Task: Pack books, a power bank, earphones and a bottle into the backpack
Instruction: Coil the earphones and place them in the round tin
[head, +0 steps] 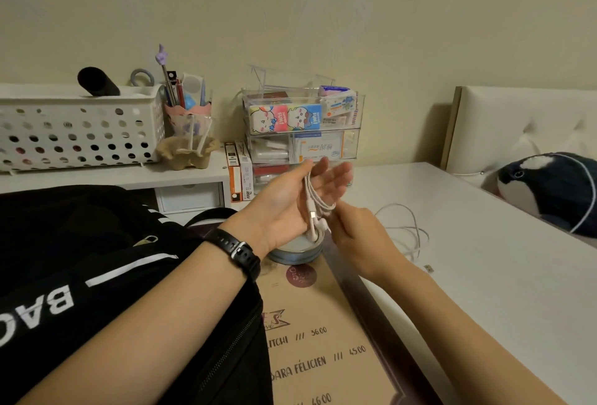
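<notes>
White desk (484, 275), black fabric backpack (80, 243) lying at near left. Just beyond, left hand (290, 204) palm-up with fingers straight, thin white wired earphones (315, 198) looped round them; right hand (355, 236) pinches the cable's lower end, fingers curled.

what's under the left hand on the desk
A round blue-grey tin on the brown printed mat. The left hand, wound with the earphones, hides much of its lid.

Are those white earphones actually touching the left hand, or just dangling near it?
Touching. The head view shows the earphones with their cord looped around the open left hand, lying right against the palm.
</notes>
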Tool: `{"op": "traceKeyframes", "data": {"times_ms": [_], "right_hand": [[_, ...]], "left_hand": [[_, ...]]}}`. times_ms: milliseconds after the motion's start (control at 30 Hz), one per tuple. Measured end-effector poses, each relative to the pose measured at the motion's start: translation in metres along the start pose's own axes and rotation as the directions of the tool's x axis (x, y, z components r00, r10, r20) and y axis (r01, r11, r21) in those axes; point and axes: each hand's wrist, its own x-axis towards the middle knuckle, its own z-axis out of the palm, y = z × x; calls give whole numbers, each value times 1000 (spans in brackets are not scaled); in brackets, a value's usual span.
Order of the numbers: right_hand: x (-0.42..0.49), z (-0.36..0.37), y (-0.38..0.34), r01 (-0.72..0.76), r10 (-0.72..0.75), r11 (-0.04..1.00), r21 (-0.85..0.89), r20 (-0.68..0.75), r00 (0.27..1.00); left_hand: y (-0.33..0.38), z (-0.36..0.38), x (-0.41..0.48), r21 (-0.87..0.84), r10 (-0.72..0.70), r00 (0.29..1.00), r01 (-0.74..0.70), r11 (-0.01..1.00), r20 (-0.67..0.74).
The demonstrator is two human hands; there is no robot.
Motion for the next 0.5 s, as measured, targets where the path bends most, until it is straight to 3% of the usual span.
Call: {"op": "traceKeyframes", "data": {"times_ms": [100,233,300,400,500], "right_hand": [[-2,3,-2,57,-37,979,-193,104,994],[-5,6,-10,146,-119,978,-148,175,977],[-4,5,-12,169,-144,975,-146,169,975],[-4,3,-16,204,-178,963,-177,151,972],[-3,-1,-17,182,-166,941,-286,80,983]], "left_hand": [[-1,2,2,-42,144,987,-147,988,-66],[4,-3,7,1,343,928,-347,938,-146],[3,-8,11,161,448,884,-427,890,-133],[-4,-14,14,575,596,801,-461,676,-58],[-3,-17,12,865,714,698,-392,313,58]]}}
